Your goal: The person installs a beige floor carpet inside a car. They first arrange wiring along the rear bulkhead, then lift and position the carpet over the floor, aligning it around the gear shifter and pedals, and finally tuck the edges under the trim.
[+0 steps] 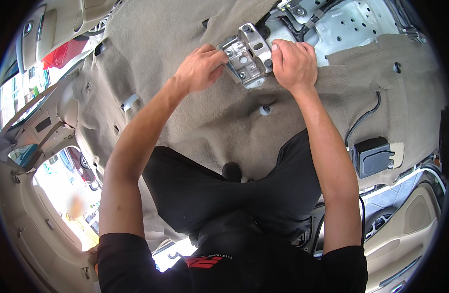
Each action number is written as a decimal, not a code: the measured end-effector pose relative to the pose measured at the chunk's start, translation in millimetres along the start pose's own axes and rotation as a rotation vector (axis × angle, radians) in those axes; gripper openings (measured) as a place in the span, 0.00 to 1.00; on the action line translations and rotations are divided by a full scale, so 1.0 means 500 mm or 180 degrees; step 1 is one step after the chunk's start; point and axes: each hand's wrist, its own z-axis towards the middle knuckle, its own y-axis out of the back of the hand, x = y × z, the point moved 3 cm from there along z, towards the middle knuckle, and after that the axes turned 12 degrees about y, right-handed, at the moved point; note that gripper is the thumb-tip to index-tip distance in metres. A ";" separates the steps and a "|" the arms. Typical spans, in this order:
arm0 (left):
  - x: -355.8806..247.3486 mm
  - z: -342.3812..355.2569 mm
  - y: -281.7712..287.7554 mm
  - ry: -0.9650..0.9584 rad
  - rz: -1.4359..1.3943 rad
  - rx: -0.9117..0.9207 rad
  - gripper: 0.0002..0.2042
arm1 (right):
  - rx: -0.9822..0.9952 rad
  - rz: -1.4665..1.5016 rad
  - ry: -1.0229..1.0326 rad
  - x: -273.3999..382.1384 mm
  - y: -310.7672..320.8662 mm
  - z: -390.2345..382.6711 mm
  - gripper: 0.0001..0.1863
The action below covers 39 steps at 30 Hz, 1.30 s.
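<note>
Hands at upper centre steady a metal bracket [249, 54] against grey carpet [161, 44]: left hand [201, 68] curled on its edge, right hand [294, 62] clasping the other side.

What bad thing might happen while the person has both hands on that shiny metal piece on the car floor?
The left hand and right hand both grip the metal bracket, so fingers might get pinched or scraped on its hard edges. If the bracket slips, it could drop onto the grey carpet or catch the black cables close beside it. A bolt sticks up through the carpet just below the hands and might jab a wrist.
</note>
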 end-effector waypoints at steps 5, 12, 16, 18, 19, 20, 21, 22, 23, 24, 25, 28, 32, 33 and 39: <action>-0.012 -0.005 -0.021 0.0184 -0.0396 -0.1211 0.24 | -0.0093 0.0007 0.0008 -0.009 0.002 -0.008 0.07; -0.061 -0.033 -0.161 0.1012 0.0284 -0.0798 0.40 | -0.0060 0.0018 0.0049 0.006 -0.004 -0.003 0.06; -0.086 -0.019 -0.114 0.1161 0.0219 -0.0599 0.41 | -0.0091 -0.0102 0.0036 -0.011 0.002 -0.009 0.07; -0.119 -0.024 -0.113 0.1348 0.0041 -0.1131 0.39 | 0.0001 -0.0038 -0.0008 -0.012 0.002 -0.007 0.08; -0.155 -0.051 -0.116 0.1183 -0.0292 -0.1620 0.35 | 0.0053 -0.0024 -0.0034 -0.015 0.002 -0.005 0.09; -0.190 -0.088 -0.143 0.0749 -0.0594 -0.1990 0.30 | 0.0102 -0.0011 -0.0049 -0.011 0.003 0.001 0.09; -0.223 -0.120 -0.180 0.0267 -0.0846 -0.1805 0.27 | 0.0163 0.0016 -0.0061 -0.001 0.003 0.005 0.10; -0.263 -0.142 -0.213 -0.0125 -0.1527 -0.0910 0.25 | 0.0249 0.0026 -0.0092 0.002 0.003 0.001 0.10; -0.305 -0.162 -0.253 -0.0108 -0.1233 -0.0404 0.28 | 0.0240 0.0016 -0.0066 0.000 0.003 -0.001 0.10; -0.322 -0.167 -0.285 0.0244 -0.1237 -0.0017 0.35 | 0.0217 0.0007 -0.0059 0.001 0.003 0.001 0.10; -0.311 -0.158 -0.306 0.0493 -0.1288 0.0054 0.38 | 0.0195 -0.0001 -0.0053 0.002 0.004 0.002 0.10; -0.290 -0.129 -0.317 0.0737 -0.0766 0.0656 0.45 | 0.0122 -0.0032 0.0033 0.002 0.001 0.006 0.10; -0.345 -0.127 -0.329 0.1086 -0.0127 0.0892 0.49 | 0.0177 -0.0088 0.0089 -0.003 -0.001 -0.005 0.10; -0.353 -0.127 -0.324 0.1163 -0.0236 0.0616 0.47 | 0.0137 -0.0067 0.0068 -0.001 -0.002 -0.004 0.10; -0.328 -0.096 -0.306 0.0736 -0.0852 0.0359 0.42 | 0.0157 -0.0106 0.0050 -0.014 0.009 -0.001 0.08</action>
